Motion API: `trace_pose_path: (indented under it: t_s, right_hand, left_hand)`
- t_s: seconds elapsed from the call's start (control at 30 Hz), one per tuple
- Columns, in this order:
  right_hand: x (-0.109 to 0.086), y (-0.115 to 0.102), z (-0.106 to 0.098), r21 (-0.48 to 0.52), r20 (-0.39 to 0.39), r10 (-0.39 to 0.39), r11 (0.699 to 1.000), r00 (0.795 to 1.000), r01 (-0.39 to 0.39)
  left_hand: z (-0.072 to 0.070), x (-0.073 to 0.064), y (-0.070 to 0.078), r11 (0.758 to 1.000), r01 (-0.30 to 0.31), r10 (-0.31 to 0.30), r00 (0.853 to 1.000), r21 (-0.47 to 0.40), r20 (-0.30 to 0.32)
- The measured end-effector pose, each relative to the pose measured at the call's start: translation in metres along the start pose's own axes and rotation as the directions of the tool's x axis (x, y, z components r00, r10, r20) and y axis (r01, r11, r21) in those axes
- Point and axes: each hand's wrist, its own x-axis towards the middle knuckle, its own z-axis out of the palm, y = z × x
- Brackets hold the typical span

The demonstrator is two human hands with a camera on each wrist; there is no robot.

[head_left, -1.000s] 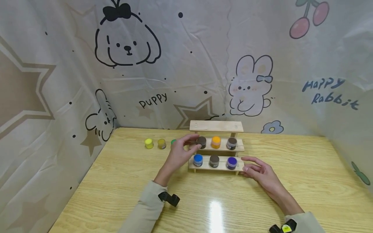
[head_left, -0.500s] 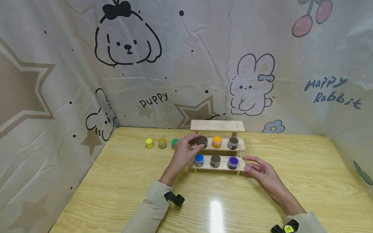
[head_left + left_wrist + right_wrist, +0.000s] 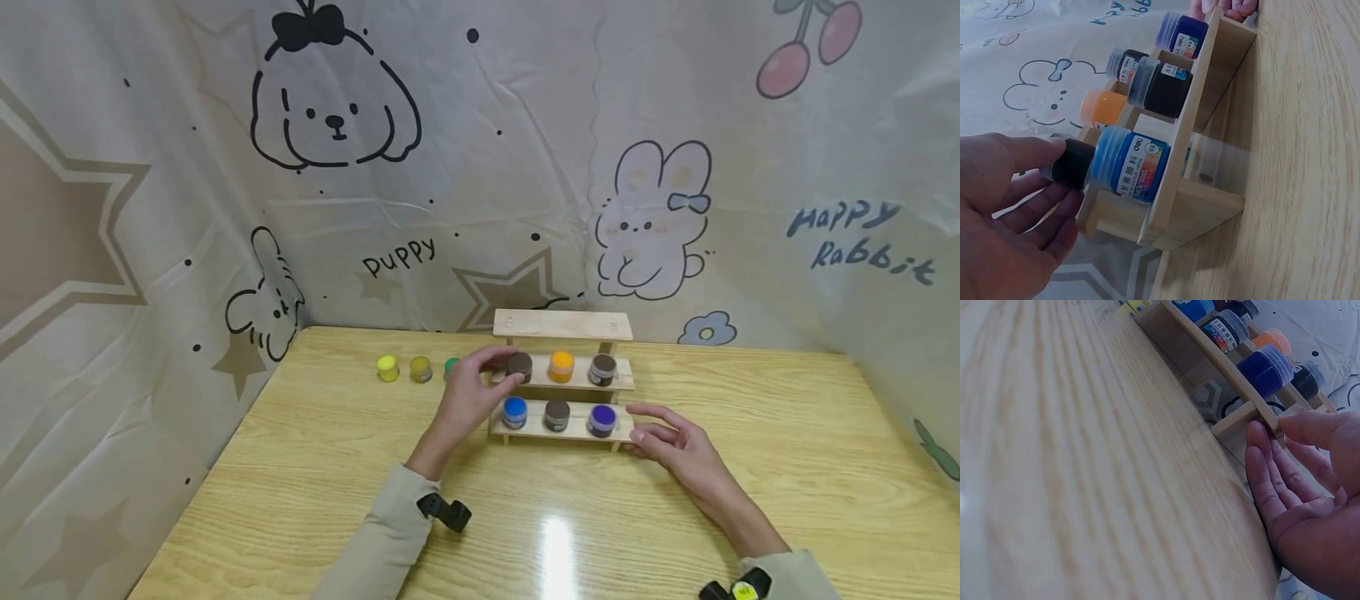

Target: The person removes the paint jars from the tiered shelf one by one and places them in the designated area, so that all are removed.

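Black jar [image 3: 521,364], pinched by the left hand [image 3: 463,396], sits slightly further left than before, so spacing seems more even. Right hand [image 3: 678,446] grips the rack [image 3: 562,323] at its right end.

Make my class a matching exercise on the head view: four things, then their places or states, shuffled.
Things
1. blue jar
2. orange jar
3. purple jar
4. left hand

Places or states
A. lowest shelf, right end
B. holding a dark jar
C. lowest shelf, left end
D. middle shelf, centre

Pairs: 1-C; 2-D; 3-A; 4-B
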Motion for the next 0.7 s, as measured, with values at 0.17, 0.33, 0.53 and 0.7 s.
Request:
trace_pose_path:
  t_s: [0.17, 0.33, 0.53, 0.7]
  right_hand:
    - [0.0, 0.001, -0.001, 0.005, 0.006, -0.013, 1.0, 1.0, 0.013]
    - [0.0, 0.001, -0.001, 0.003, 0.004, -0.013, 1.0, 1.0, 0.013]
    - [0.0, 0.001, -0.001, 0.004, 0.004, -0.011, 1.0, 1.0, 0.011]
    - [0.0, 0.001, -0.001, 0.002, 0.004, -0.009, 1.0, 1.0, 0.009]
  left_hand:
    - [-0.007, -0.003, -0.002, 0.997, -0.015, 0.015, 1.0, -0.078, -0.006]
    - [-0.012, -0.005, -0.003, 0.994, -0.021, 0.019, 1.0, -0.104, -0.017]
    - [-0.018, -0.01, -0.008, 0.995, -0.025, 0.022, 0.999, -0.094, -0.035]
    - [-0.026, -0.017, -0.013, 0.992, -0.017, 0.01, 0.998, -0.123, -0.057]
